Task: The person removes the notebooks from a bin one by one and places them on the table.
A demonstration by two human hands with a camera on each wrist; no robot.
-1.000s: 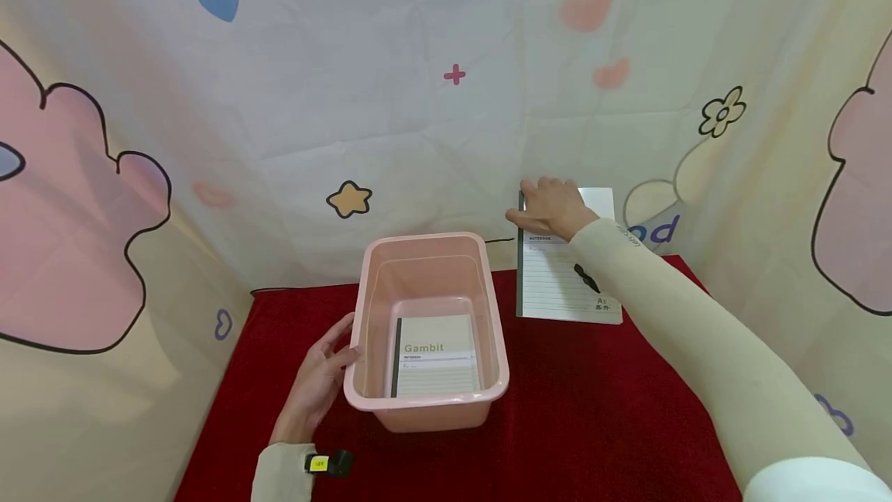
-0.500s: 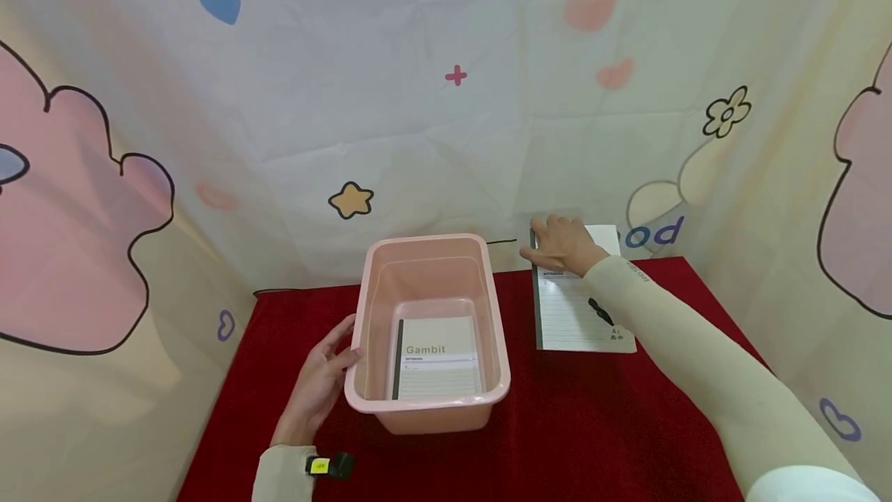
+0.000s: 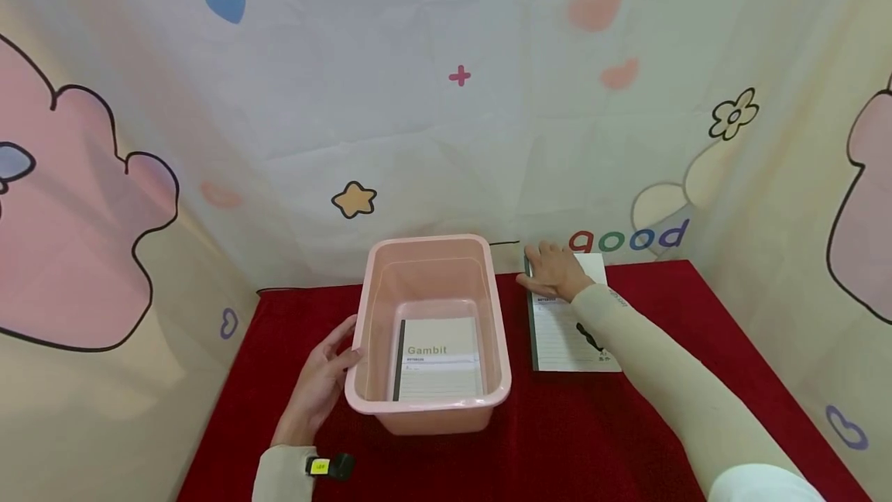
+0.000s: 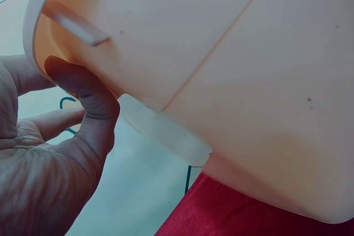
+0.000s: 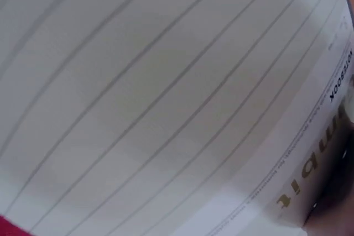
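Observation:
A pink plastic basin (image 3: 433, 420) stands tilted toward me on the red cloth. My left hand (image 3: 317, 382) grips its left rim; in the left wrist view the thumb (image 4: 91, 95) bends over the basin's edge. Inside the basin lies a notebook (image 3: 440, 374) with "Gambit" on its pale lined cover. To the right, my right hand (image 3: 555, 271) holds a second notebook (image 3: 557, 343) of the same look by its upper part, fingers at the top and thumb at the dark spine. That lined cover (image 5: 144, 98) fills the right wrist view, where a little of the hand shows at the lower right.
The red cloth (image 3: 578, 440) covers the table. Behind and at both sides hang pale curtains (image 3: 390, 122) printed with hearts, a star and the word "good", close to the table's back edge. A dark strap (image 3: 588, 336) shows on the right sleeve.
My right hand has come down toward the table with its notebook, uncovering the word "good" on the curtain. My left hand and the basin have stayed in place.

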